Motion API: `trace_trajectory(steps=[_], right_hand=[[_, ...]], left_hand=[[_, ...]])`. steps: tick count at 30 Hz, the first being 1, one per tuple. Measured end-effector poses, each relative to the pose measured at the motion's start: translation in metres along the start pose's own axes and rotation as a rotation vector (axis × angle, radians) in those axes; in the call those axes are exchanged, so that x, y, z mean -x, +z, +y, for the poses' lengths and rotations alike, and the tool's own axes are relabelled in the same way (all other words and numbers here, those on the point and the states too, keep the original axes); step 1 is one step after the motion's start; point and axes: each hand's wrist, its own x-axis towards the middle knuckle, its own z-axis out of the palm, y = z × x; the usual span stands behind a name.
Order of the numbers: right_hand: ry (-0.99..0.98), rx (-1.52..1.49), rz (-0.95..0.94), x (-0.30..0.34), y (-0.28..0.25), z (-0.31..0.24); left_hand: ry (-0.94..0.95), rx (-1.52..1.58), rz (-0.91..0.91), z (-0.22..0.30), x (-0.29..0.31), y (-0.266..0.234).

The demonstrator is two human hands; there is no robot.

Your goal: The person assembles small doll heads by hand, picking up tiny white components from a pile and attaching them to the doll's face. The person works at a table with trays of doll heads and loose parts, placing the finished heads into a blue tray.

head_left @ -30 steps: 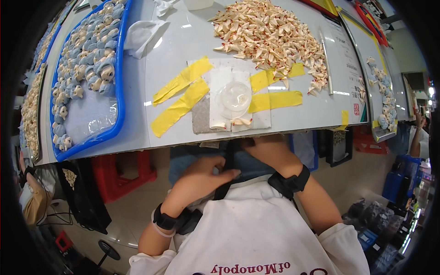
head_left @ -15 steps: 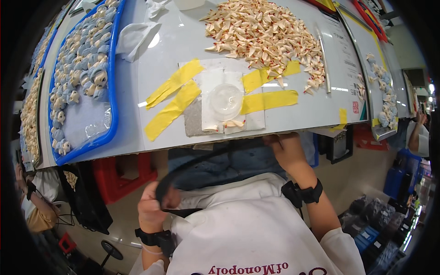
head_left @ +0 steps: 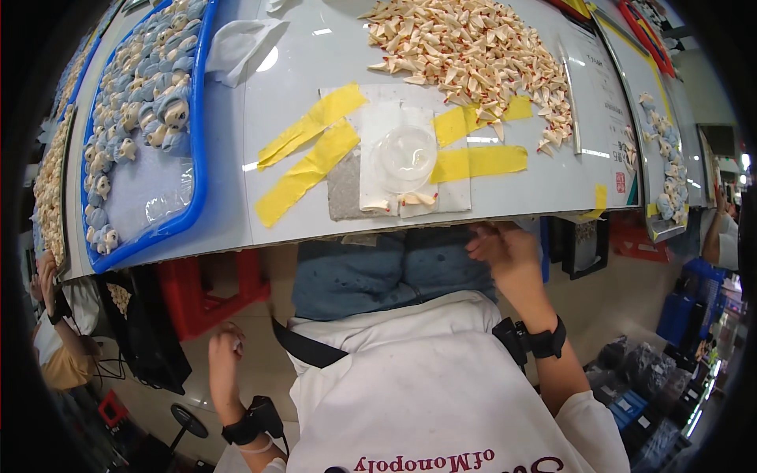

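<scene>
My left hand [head_left: 226, 345] hangs low at my left side, away from the table. Its fingers are curled, and a small pale spot shows at them that I cannot make out. Beside it, a black strap [head_left: 311, 344] lies across my waist with its end free. My right hand [head_left: 505, 246] is just below the table's front edge, its fingers loosely bent and apart, with nothing visible in them. Above my lap, a clear round dish [head_left: 407, 158] stands on a white pad [head_left: 377, 197], with a few small cream pieces [head_left: 416, 199] in front of it.
Yellow tape strips [head_left: 311, 126] flank the pad. Behind lies a heap of cream, red-tipped pieces [head_left: 473, 55]. A blue-rimmed tray [head_left: 197, 158] at left holds small blue-and-cream figures [head_left: 162, 110]. Below stand a red stool [head_left: 209, 296] and a black bin [head_left: 150, 327]. Another person's hand [head_left: 47, 276] works far left.
My left hand has let go of the black strap and moved left and away from my waist. The strap no longer stretches across my lap. My right hand stays near the table edge.
</scene>
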Motion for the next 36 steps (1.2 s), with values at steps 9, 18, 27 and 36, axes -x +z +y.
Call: trace_trajectory(steps=[9,18,27,36], right_hand=[[-0.542,0.469,-0.102,0.031,-0.03,-0.064],[-0.642,0.212,0.324,0.049,-0.054,-0.123],[-0.686,0.109,0.315,0.02,-0.055,-0.137],[-0.533,0.108,0.109,-0.007,-0.035,-0.176]], left_hand=[[0.466,0.314,-0.473,0.131,0.052,0.05],[0.714,0.836,-0.891,0.165,0.022,0.113],[0.658,0.704,-0.652,0.175,0.018,0.129],[0.753,0.654,-0.696,0.172,0.003,0.129]])
